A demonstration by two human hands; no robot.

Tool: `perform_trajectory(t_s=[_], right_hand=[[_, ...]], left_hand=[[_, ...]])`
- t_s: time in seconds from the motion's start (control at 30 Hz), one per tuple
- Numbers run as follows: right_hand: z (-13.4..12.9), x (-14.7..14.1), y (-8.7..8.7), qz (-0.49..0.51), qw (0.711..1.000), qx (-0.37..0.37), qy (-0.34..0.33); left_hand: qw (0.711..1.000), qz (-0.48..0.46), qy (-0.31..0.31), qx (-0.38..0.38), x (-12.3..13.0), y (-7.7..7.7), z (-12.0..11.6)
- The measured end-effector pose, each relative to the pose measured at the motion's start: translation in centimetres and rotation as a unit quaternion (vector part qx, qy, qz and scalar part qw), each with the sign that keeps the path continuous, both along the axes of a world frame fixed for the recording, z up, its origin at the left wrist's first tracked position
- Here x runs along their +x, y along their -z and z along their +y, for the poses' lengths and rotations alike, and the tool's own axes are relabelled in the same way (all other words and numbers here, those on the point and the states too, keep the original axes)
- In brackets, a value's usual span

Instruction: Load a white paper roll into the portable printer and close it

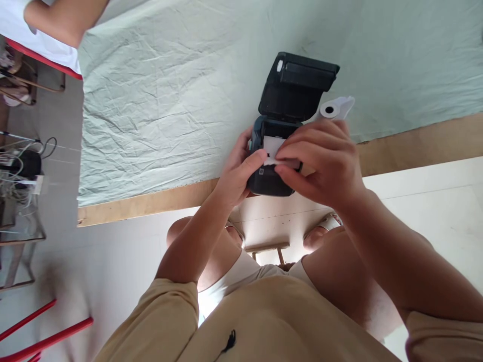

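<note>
A small dark portable receipt printer (pixel 272 187) is held near the table's front edge, its lid (pixel 298 85) swung up and back. My left hand (pixel 238 168) is closed around the printer's left side, with the thumb reaching over onto the white paper (pixel 272 145) in the open compartment. From the right, my right hand (pixel 320 161) pinches that paper, and its fingers cover part of the compartment. Just beyond my right knuckles a white paper roll (pixel 329 110) with a dark core lies on the cloth, a loose end sticking out to the right.
A wrinkled pale green cloth (pixel 162 110) covers the table, leaving its wooden edge (pixel 422 143) bare. Another person's arm (pixel 62 22) reaches in at top left. Tangled cables (pixel 22 171) and red bars (pixel 45 339) are at the left. My knees are below the table edge.
</note>
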State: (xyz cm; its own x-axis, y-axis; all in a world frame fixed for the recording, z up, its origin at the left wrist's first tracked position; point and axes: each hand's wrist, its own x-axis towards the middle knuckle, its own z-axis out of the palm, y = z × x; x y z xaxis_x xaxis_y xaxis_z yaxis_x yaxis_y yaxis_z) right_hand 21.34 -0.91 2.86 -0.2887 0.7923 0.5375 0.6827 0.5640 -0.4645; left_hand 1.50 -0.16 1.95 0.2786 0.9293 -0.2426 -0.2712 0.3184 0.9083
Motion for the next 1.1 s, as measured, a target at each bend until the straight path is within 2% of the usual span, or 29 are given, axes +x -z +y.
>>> perform_trajectory(t_s=[0.1,0.27,0.33,0.4,0.47,0.57,0.63,0.7,0.8,0.9,1.0,1.1], right_hand=[[-0.2,-0.3,0.4,0.038,0.998,0.026,-0.046],[0.0,0.1,0.2,0.145,0.983,0.09,0.075],[0.1,0.4,0.0,0.139,0.982,0.06,0.116],[0.2,0.6,-0.1,0.13,0.983,0.007,0.129],[0.1,0.6,-0.1,0.165,0.979,-0.003,0.119],[0.1,0.2,0.2,0.232,0.967,0.052,0.096],[0.1,0.0,0.7,0.237,0.966,0.072,0.072],[0.2,0.0,1.4,0.23,0.971,0.045,0.049],[0.5,0.3,2.5,0.246,0.967,-0.064,0.033],[0.9,0.7,3.1,0.28,0.948,-0.153,0.002],[1.0,0.9,3.2,0.291,0.937,-0.194,-0.022],[1.1,1.0,2.8,0.282,0.932,-0.227,-0.018]], left_hand=[[1.0,0.003,0.023,0.021,-0.5,0.6,0.4],[1.0,0.017,0.021,-0.007,-0.5,0.0,0.5],[1.0,0.016,0.015,-0.009,-0.3,-0.4,0.3],[1.0,0.018,0.008,0.0,-0.2,-0.5,0.1],[1.0,0.02,0.009,0.017,-0.3,-0.1,0.1],[0.999,0.024,0.021,0.04,-0.6,1.3,0.5],[0.997,0.013,0.041,0.057,-0.9,2.3,0.8],[0.996,-0.004,0.053,0.076,-1.1,3.0,1.1],[0.994,-0.027,0.052,0.089,-1.2,3.1,1.0],[0.997,-0.036,0.026,0.056,-0.9,2.3,0.5],[0.999,-0.035,0.004,0.034,-0.4,1.3,0.1],[0.999,-0.034,-0.005,0.025,-0.2,0.6,-0.1]])
